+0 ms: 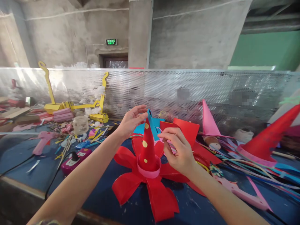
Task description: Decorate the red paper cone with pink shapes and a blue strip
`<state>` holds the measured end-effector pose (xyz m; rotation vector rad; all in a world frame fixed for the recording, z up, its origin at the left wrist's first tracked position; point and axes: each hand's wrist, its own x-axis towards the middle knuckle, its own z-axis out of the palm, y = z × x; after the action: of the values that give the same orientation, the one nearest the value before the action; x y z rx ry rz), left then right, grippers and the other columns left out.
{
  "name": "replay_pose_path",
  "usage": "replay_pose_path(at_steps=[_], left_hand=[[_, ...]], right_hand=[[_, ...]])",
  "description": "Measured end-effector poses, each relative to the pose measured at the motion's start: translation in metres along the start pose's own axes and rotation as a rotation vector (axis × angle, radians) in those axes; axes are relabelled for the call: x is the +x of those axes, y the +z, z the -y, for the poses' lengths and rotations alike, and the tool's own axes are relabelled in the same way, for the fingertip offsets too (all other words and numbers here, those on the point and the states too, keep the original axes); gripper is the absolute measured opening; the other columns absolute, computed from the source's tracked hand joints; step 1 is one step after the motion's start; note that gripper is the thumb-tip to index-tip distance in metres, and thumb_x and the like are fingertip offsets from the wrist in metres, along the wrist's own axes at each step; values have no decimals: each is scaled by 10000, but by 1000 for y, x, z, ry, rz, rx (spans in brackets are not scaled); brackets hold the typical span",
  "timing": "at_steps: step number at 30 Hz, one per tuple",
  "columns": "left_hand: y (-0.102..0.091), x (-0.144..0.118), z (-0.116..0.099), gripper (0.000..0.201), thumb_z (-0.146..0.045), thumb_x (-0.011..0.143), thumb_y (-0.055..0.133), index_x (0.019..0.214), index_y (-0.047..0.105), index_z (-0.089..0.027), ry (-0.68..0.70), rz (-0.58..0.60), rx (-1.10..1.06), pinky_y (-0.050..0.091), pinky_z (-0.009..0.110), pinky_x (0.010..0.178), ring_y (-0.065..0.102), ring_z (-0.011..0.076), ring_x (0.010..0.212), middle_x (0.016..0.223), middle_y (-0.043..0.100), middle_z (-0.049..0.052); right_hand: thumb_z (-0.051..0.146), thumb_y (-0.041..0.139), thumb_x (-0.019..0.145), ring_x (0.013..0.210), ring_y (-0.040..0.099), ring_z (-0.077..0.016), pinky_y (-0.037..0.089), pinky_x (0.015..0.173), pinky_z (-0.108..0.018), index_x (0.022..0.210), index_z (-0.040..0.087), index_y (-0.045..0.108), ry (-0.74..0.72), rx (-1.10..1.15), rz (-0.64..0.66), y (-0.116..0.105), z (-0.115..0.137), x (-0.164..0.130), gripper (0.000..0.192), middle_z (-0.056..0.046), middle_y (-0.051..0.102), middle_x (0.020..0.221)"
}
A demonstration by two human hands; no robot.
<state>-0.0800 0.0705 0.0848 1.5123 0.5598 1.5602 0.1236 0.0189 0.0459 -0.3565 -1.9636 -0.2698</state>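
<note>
A red cone hat (148, 147) with pale yellow dots stands upright on the table, with a pink band (150, 173) round its base and wide red looped petals (161, 200) spreading out below. From its tip a blue strip (153, 126) bends over and hangs down the right side. My left hand (133, 121) is at the tip, thumb and fingers closed on the strip's upper end. To the right of the cone, my right hand (179, 150) has its fingers curled and pinched near the strip. What they hold, if anything, is too small to make out.
Left of me lie a pink glue gun (44, 142), a purple power socket (76, 161) with a cord, and scraps. Another pink glue gun (246, 195), colored strips and a red cone hat (274, 134) are at right. A perforated metal screen (199, 84) stands behind.
</note>
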Motion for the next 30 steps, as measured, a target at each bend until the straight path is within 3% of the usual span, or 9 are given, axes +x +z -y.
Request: replay_pose_path(at_steps=[9, 15, 20, 24, 30], left_hand=[[3, 4, 10, 398, -225, 748, 764, 1115, 620, -170, 36, 78, 17, 483, 302, 813, 588, 133, 873, 995, 616, 42], [6, 1, 7, 401, -215, 727, 773, 1074, 578, -165, 43, 99, 8, 466, 327, 852, 589, 156, 926, 1006, 634, 54], [5, -2, 6, 478, -185, 713, 794, 1104, 519, -169, 32, 143, 10, 462, 319, 835, 586, 161, 947, 1023, 630, 58], [3, -1, 8, 496, -195, 709, 798, 1112, 510, -176, 37, 158, 25, 469, 313, 802, 590, 157, 919, 1044, 622, 62], [7, 1, 11, 510, -207, 704, 803, 1096, 477, -203, 39, 198, -21, 481, 295, 707, 601, 142, 816, 997, 633, 42]], right_hand=[[15, 497, 916, 866, 593, -180, 548, 674, -329, 1182, 287, 547, -15, -146, 38, 6, -8, -2, 385, -61, 487, 1054], [62, 548, 896, 874, 592, -194, 557, 702, -365, 1181, 274, 552, -6, -158, 43, 8, -6, 5, 355, -73, 475, 1082], [98, 551, 933, 838, 576, -168, 555, 685, -323, 1167, 286, 580, -33, -155, 84, 8, -10, 11, 302, -55, 456, 1043], [200, 566, 957, 777, 580, -164, 551, 685, -332, 1187, 278, 579, -10, -170, 108, 8, -15, 16, 244, -42, 499, 972], [272, 588, 955, 861, 654, -191, 561, 753, -348, 1035, 264, 591, 79, -156, 68, 15, -11, 21, 80, -52, 637, 967]])
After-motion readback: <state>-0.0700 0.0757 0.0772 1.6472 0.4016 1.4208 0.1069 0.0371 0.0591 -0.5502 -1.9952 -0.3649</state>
